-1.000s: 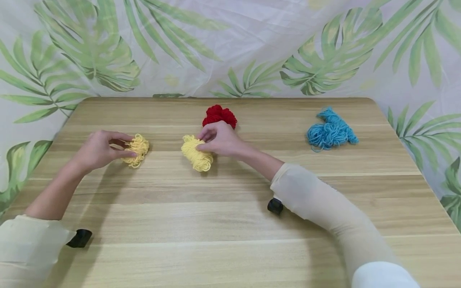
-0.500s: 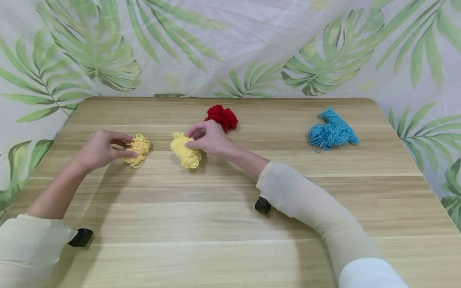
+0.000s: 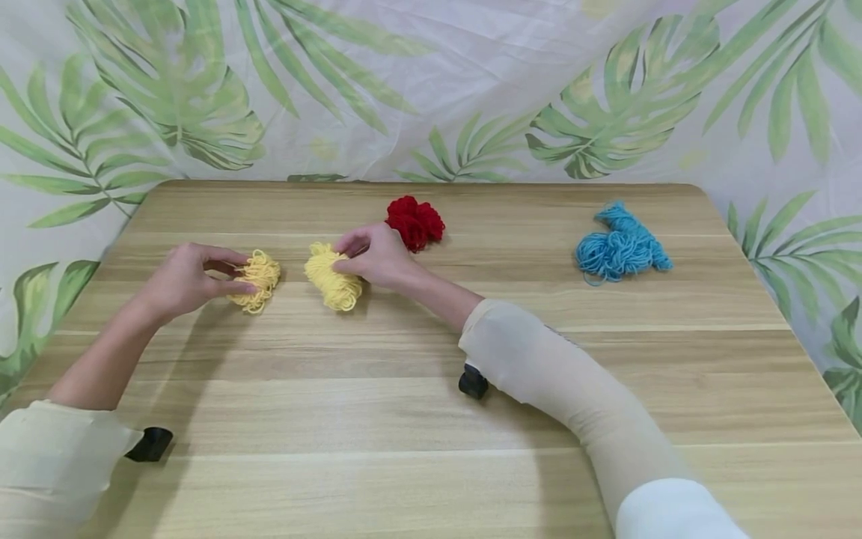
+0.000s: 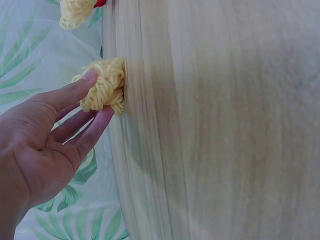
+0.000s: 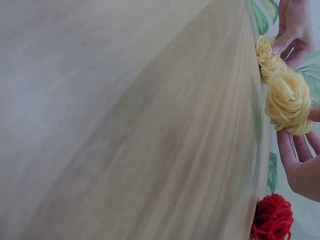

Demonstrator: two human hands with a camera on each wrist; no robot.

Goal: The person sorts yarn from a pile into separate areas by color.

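On the left of the table, my left hand [image 3: 191, 281] pinches a darker yellow yarn bundle [image 3: 264, 281] between thumb and fingers; the left wrist view shows this bundle [image 4: 107, 85] touching the tabletop. My right hand [image 3: 377, 256] grips a paler yellow yarn bundle [image 3: 331, 277] a short way to the right of the first. In the right wrist view the paler bundle [image 5: 287, 102] sits between thumb and fingertips, with the darker one [image 5: 270, 60] behind it. Just behind my right hand lies a red yarn bundle [image 3: 415, 223], apart from the fingers.
A blue yarn bundle [image 3: 619, 243] lies at the back right of the wooden table [image 3: 377, 449]. Behind the table hangs a leaf-patterned cloth [image 3: 471, 67]. Black wrist devices [image 3: 474, 382] stick out below both sleeves.
My right hand has moved left with the paler yellow yarn bundle, closer to the darker one, uncovering more of the red bundle. The left hand has stayed in place.
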